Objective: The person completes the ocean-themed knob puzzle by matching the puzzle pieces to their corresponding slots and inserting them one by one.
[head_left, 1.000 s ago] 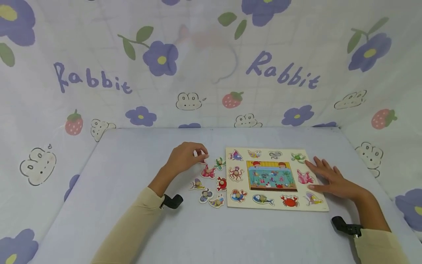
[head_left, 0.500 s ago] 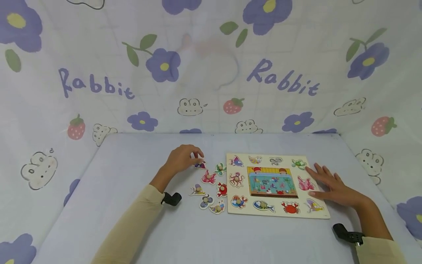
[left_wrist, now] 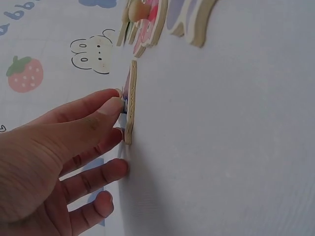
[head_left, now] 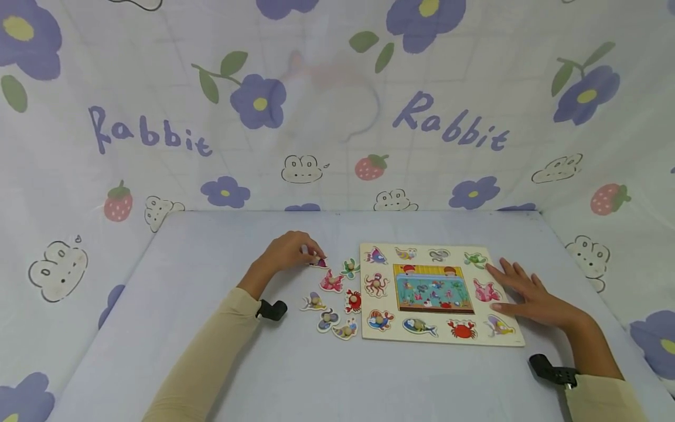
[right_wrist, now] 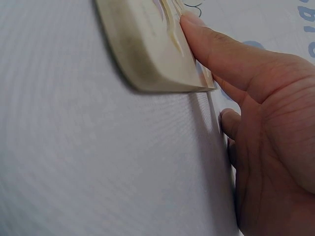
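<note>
I have the two hands well apart on the pale table. The left hand pinches the purple fish piece between thumb and forefinger, its other fingers loosely bent; I cannot tell whether the piece is resting on the tabletop or slightly raised.

Just beside that hand, on the board's left, I see the loose knobbed pieces: the green turtle piece, the pink piece, the red crab piece, the yellow-and-purple fish piece, the grey piece and the striped piece.

The wooden puzzle board lies flat, an aquarium picture at its centre. Seated in it are the octopus piece, the red-and-blue fish piece and the blue fish piece. The right hand rests at the board's right edge, fingers spread and gripping nothing, thumb touching the board. Behind the table I see a curtain printed with flowers and "Rabbit".
</note>
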A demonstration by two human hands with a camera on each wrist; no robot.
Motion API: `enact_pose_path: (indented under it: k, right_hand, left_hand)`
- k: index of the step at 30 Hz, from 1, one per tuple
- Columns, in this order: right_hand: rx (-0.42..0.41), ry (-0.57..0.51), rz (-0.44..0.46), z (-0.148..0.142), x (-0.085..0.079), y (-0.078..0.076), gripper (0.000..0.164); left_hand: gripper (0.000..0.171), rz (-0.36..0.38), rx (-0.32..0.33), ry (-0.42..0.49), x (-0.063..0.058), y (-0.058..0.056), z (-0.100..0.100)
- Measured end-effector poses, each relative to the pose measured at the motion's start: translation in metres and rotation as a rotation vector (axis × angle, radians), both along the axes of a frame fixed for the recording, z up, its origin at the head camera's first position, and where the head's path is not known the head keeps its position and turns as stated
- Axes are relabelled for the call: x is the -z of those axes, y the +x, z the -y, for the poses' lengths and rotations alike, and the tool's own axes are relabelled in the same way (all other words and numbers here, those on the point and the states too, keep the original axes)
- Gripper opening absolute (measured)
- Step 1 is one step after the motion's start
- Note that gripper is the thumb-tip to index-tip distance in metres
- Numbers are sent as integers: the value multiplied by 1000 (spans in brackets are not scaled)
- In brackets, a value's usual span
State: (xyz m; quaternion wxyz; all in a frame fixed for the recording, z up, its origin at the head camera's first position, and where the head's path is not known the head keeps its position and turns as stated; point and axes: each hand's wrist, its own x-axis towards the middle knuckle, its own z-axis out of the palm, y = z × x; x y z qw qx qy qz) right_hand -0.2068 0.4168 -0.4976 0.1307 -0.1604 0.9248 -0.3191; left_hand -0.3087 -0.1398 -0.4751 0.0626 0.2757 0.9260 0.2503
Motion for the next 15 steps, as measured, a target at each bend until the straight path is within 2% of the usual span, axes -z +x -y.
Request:
enact_pose_path:
  k: [9, 15]
  right_hand:
    - [-6, 8, -3, -1, 1, 0, 94]
    - [-4, 0, 8, -1, 0, 1, 95]
  left_hand:
    - [9, -24, 7, -20, 5, -4, 0]
    - [11, -58, -47, -34, 5, -3, 1]
